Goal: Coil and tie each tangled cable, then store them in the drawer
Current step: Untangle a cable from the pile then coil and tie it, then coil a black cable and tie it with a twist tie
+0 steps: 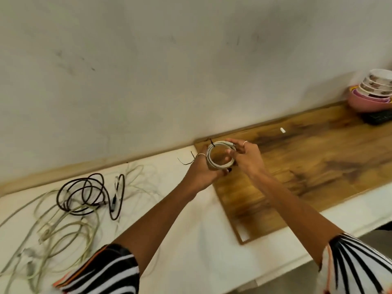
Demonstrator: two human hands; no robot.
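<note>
Head view: both forearms reach forward over the surface (pixel 191 240). Left hand (pixel 201 172) curls around the lower edge of a white cable coil (pixel 218 154), held above the wooden board (pixel 307 166); right hand (pixel 247 158) pinches its other side with bent fingers.

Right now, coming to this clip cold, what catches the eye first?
The eye lands on the white cable coil held up at centre between the left hand and right hand, a thin black tie at its top, over the wooden board. Next comes the loose black cable lying on a sprawl of pale tangled cables at lower left. Stacked bowls sit far right.
</note>
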